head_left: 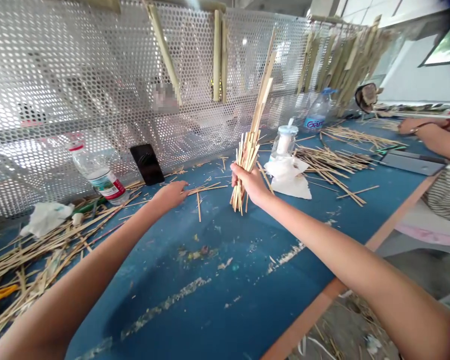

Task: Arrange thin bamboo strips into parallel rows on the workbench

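Observation:
My right hand (250,184) is wrapped round an upright bundle of thin bamboo strips (247,150). The bundle's lower ends are near the table, and a few longer strips (262,95) rise well above the others. Off to the left, my left hand (171,195) is low over the blue table (180,260), back upward and fingers curled. Its fingertips meet the ends of a few loose bamboo strips (210,188); the grip itself is partly hidden. One short strip (199,207) lies just beyond them.
At left are a plastic bottle (101,175), a propped phone (147,164), crumpled tissue (47,219) and piled strips (7,267). Rightward stand a lidded jar (284,142), tissue (289,175), more strips (330,162) and a large bottle (318,110). Another person's arm (435,131) rests beyond. Perforated metal (108,90) borders the back.

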`<state>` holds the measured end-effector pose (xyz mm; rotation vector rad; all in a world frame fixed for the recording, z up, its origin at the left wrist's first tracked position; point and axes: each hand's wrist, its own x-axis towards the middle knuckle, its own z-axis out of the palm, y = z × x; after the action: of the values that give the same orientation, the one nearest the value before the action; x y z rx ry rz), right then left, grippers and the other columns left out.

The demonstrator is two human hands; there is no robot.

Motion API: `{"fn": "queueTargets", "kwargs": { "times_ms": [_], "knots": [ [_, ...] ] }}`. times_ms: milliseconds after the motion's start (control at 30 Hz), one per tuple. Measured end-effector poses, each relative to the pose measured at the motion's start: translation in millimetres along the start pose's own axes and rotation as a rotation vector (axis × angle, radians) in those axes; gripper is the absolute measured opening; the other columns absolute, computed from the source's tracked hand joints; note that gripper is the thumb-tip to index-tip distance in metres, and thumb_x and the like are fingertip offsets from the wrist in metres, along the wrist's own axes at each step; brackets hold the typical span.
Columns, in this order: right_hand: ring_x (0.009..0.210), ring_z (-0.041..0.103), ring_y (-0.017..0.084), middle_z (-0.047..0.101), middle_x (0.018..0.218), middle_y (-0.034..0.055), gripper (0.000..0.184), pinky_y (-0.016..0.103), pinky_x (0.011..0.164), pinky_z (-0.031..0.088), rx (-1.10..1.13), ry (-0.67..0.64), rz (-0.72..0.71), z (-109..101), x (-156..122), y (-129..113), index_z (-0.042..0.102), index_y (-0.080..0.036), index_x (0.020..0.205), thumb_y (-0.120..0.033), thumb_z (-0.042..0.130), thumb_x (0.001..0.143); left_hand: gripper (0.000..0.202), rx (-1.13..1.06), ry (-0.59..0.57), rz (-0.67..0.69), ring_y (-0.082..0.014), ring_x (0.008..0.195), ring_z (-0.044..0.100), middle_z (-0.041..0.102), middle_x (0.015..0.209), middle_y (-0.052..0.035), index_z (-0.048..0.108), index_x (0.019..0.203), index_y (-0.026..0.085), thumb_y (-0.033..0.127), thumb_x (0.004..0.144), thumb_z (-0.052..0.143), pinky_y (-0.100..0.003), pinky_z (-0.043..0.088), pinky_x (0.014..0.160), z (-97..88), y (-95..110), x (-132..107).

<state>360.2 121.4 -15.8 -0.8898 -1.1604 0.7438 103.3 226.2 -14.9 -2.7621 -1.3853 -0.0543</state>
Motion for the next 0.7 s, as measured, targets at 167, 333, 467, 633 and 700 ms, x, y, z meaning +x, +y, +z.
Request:
{"fn": "queueTargets", "kwargs": {
  "times_ms": [167, 333, 467, 633, 700],
  "knots": [
    [0.049, 0.051, 0.012, 0.052, 0.057, -0.0041, 0.039, 0.028, 0.049, 0.044, -0.022, -0.014, 0.013, 1.8, -3.7, -4.1, 0.053, -0.023, 0.076, -0.058, 0.070, 0.076, 0.073, 0.032, -0.023, -0.131, -0.0399, 0.118, 0.057, 0.062, 0.122, -0.0255, 0.060, 0.123, 0.009, 0.070, 0.092, 0.036, -0.045, 0.044, 0.095, 3.8, 29.4, -4.9],
    [0.050, 0.050, 0.011, 0.050, 0.057, -0.0048, 0.035, 0.028, 0.051, 0.045, -0.040, -0.010, -0.046, 0.0, -4.3, -4.0, 0.054, -0.024, 0.078, -0.055, 0.068, 0.079, 0.076, 0.041, -0.074, -0.110, -0.0428, 0.121, 0.052, 0.055, 0.129, -0.0269, 0.059, 0.123, 0.009, 0.074, 0.086, 0.043, -0.048, 0.045, 0.094, 11.9, 41.3, 1.4],
    [0.050, 0.051, 0.012, 0.050, 0.058, -0.0041, 0.034, 0.028, 0.050, 0.045, -0.040, -0.025, -0.034, 0.0, -4.4, -4.4, 0.054, -0.024, 0.077, -0.055, 0.068, 0.080, 0.042, 0.041, -0.143, -0.016, -0.0307, 0.115, 0.058, 0.061, 0.124, -0.0164, 0.061, 0.125, 0.019, 0.043, 0.096, 0.043, -0.039, 0.044, 0.096, 1.9, -0.3, -9.7],
    [0.051, 0.050, 0.012, 0.050, 0.058, -0.0030, 0.035, 0.028, 0.050, 0.044, -0.056, -0.020, -0.014, 0.8, -4.5, -5.0, 0.054, -0.023, 0.075, -0.055, 0.067, 0.080, 0.046, 0.060, -0.138, -0.022, -0.0256, 0.120, 0.057, 0.060, 0.132, -0.0155, 0.052, 0.136, 0.015, 0.028, 0.094, 0.038, -0.032, 0.043, 0.099, -7.7, -32.5, -16.3],
    [0.051, 0.050, 0.012, 0.050, 0.058, -0.0030, 0.034, 0.028, 0.051, 0.044, -0.044, -0.020, -0.022, 0.3, -4.8, -5.2, 0.053, -0.023, 0.075, -0.054, 0.067, 0.081, 0.046, 0.060, -0.126, -0.019, -0.0265, 0.119, 0.058, 0.062, 0.130, -0.0148, 0.054, 0.133, 0.015, 0.035, 0.095, 0.041, -0.033, 0.044, 0.098, -5.5, -26.1, -11.8]
  ]
}}
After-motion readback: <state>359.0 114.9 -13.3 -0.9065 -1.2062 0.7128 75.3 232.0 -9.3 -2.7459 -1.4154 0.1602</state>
